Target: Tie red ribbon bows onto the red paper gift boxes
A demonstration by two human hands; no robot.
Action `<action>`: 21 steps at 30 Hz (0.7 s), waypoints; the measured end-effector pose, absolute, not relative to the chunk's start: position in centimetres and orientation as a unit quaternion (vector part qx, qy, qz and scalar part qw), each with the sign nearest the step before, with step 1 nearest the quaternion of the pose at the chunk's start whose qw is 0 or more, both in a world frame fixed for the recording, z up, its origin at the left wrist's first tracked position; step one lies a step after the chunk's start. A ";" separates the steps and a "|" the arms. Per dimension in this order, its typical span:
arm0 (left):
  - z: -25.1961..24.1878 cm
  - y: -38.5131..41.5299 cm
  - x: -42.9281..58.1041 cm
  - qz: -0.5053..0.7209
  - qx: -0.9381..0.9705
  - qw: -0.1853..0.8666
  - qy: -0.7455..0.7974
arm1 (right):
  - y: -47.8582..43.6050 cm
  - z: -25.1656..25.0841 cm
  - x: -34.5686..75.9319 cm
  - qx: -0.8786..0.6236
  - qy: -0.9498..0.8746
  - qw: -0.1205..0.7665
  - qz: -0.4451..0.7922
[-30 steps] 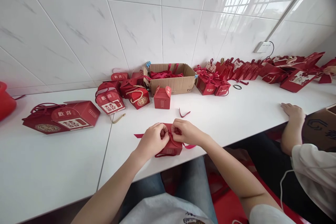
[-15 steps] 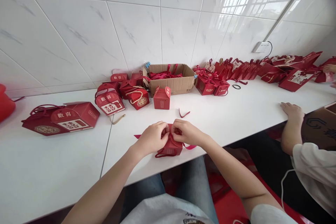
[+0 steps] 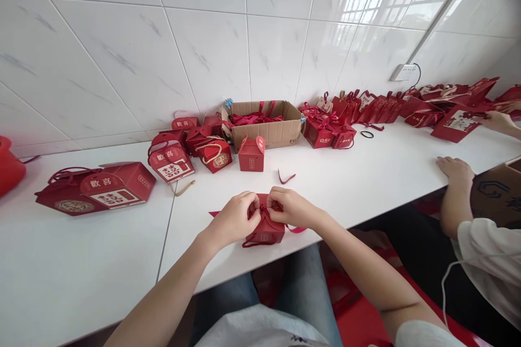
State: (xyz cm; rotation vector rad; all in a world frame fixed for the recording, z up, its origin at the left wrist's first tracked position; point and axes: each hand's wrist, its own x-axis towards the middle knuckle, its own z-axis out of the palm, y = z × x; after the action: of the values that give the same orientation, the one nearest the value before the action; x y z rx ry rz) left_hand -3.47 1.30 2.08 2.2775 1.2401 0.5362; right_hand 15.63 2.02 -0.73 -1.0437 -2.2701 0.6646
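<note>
A small red gift box (image 3: 269,231) stands on the white table right in front of me, with a dark red cord handle hanging at its near side. Across its top runs a red ribbon (image 3: 296,229), gathered into a knot or loop at the middle; its ends stick out to both sides. My left hand (image 3: 238,217) pinches the ribbon just left of that middle. From the other side my right hand (image 3: 292,207) pinches it too, fingertips close to the left ones. The fingers partly hide the knot.
Behind the box stand another red box (image 3: 251,155) and a cardboard carton (image 3: 266,134) of ribbons. Finished-looking boxes (image 3: 321,131) sit to its right, more boxes (image 3: 95,187) at left. A cord scrap (image 3: 285,177) lies nearby. A co-worker's hand (image 3: 456,168) rests at right.
Both my hands stay at the box, with only slight finger movement at the ribbon. At the far right, a co-worker's hand has reached in to a red box. The view has shifted slightly.
</note>
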 end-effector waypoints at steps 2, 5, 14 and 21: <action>2.3 1.4 -3.4 0.198 0.842 0.247 0.436 | 2.0 -0.7 15.6 -0.388 -0.842 0.279 0.250; 2.3 1.6 -3.4 0.188 0.852 0.245 0.422 | 1.9 -0.7 15.6 -0.385 -0.841 0.282 0.254; 2.3 1.7 -3.3 0.170 0.846 0.250 0.439 | 1.8 -0.7 15.7 -0.394 -0.835 0.282 0.261; 0.9 1.9 -3.1 0.196 0.807 0.283 0.480 | 1.2 -0.6 15.6 -0.401 -0.835 0.281 0.252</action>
State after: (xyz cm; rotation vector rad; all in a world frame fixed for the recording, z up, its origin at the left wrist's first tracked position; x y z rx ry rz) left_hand -3.07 1.91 0.91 2.1615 1.2843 0.5253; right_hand 15.60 1.20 -0.55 -1.0751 -2.2369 0.6746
